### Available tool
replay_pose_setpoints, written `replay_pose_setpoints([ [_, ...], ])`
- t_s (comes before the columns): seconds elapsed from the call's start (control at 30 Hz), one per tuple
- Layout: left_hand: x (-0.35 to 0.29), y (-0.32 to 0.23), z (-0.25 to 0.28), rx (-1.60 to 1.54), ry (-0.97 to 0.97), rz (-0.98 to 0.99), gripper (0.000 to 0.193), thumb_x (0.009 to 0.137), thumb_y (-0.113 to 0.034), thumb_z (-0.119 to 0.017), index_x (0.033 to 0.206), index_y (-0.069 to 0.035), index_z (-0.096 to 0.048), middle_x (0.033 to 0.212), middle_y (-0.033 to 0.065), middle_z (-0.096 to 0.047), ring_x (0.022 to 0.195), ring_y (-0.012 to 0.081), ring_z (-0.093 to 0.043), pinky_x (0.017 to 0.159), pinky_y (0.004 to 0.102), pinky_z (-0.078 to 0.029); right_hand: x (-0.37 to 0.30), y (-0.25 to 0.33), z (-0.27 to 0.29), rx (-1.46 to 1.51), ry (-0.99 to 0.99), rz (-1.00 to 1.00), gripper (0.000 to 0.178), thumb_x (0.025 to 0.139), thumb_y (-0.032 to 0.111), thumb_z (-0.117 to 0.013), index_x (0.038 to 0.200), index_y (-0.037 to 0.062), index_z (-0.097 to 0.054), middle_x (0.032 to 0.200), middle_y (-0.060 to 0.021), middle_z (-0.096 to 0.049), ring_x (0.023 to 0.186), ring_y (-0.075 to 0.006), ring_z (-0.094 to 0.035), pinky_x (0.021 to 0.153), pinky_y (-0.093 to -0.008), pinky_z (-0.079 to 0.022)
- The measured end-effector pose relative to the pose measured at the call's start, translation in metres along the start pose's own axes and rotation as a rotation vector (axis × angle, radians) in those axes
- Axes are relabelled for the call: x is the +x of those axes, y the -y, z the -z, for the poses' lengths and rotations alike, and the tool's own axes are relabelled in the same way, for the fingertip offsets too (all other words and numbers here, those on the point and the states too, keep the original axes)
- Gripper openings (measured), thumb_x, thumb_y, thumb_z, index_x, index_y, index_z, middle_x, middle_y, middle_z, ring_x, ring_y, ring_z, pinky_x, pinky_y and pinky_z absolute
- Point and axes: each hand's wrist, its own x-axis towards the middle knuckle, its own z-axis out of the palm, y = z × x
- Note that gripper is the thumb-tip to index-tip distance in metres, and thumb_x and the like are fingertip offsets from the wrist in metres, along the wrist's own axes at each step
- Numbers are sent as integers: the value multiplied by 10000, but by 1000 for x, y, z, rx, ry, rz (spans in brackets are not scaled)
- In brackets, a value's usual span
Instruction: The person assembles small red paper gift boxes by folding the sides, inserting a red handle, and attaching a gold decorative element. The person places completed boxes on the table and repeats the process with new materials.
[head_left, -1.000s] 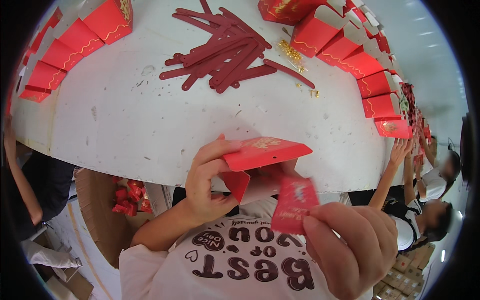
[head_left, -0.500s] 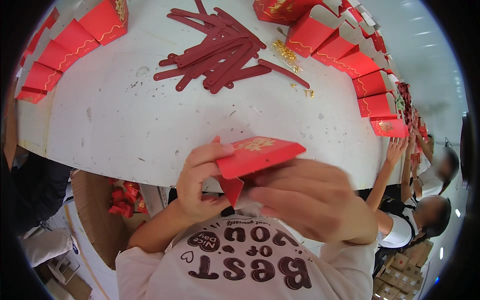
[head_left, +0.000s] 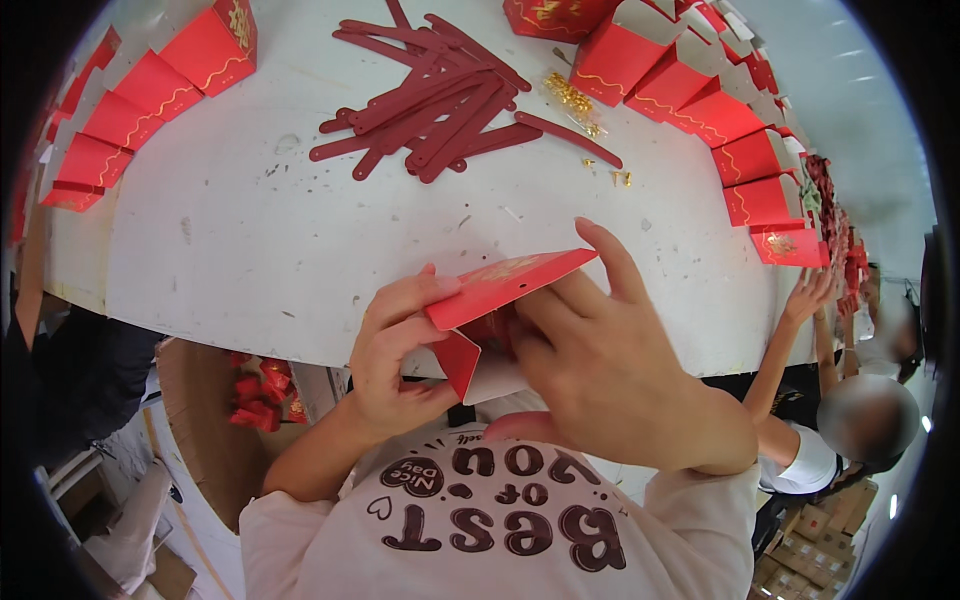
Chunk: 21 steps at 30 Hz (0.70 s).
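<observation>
A red paper box with gold print (head_left: 520, 285), partly opened out, is held above the near table edge. My left hand (head_left: 395, 345) grips its left side, with the thumb and fingers closed around the folded panels. My right hand (head_left: 610, 370) has several fingertips pushed into the box opening, which hides them. Its index finger stretches past the top panel's right corner, and the thumb stands apart below. A small dark hole shows near that panel's edge. Farther off lies a pile of dark red strap handles (head_left: 435, 110), each with rounded ends.
Gold fasteners (head_left: 572, 100) lie in a small heap beside the handles, with a few loose ones nearer. Rows of open red boxes line the table's left (head_left: 150, 85) and right (head_left: 725, 115). A carton (head_left: 195, 430) with red pieces stands below left. Another person's hand (head_left: 808, 293) is at the right edge.
My right hand has slid its fingers into the box, and its index finger and thumb have spread apart. The top panel has tilted up. My left hand keeps its grip.
</observation>
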Motion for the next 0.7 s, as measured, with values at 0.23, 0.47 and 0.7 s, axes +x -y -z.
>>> replay_pose_setpoints([
  [0.23,7,-16,7,-56,17,112,381,657,-38,-736,978,9,-535,1143,224,-545,1067,328,-559,981,500,-399,-32,-41,-56,867,-659,-101,361,634,179,-818,934,65,-652,1246,-204,-506,1193,-340,-476,975,-448,-389],
  [0.47,11,-14,6,-122,10,92,201,721,54,-668,897,11,-581,1027,173,-608,974,312,-633,966,516,-428,-13,-40,-107,1108,-836,123,188,741,-71,-667,920,-27,-635,988,-154,-645,940,-265,-634,867,-407,-500],
  [0.7,20,-18,22,0,204,-30,263,728,34,-681,983,-11,-633,1000,166,-622,945,300,-645,902,457,-492,-18,-50,-92,976,-736,204,227,721,-79,-653,935,-2,-651,943,-126,-664,906,-271,-644,803,-356,-522],
])
